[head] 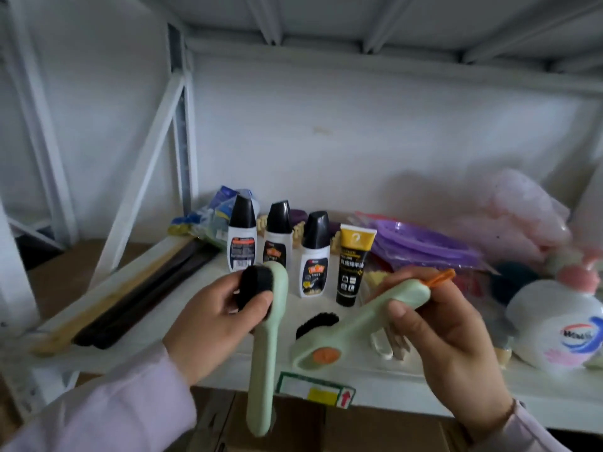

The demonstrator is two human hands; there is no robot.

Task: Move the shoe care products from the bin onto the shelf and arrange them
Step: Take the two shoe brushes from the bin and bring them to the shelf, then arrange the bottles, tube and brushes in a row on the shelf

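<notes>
- Left hand (208,316) closes around 1 green brush (264,350) at its head, handle pointing down toward the person.
- Right hand (453,350) grips the second brush (355,321) by its handle, bristle head low-left just above the shelf (408,386), near the 3 bottles (277,243).

Three bottles (277,246) stand in a row on the shelf (137,324), with a tube (354,265) just right of them. Before the row, the left hand (212,324) holds one brush (266,347) and the right hand (453,347) another (352,324). A pump bottle (554,324) lies at the far right.
</notes>
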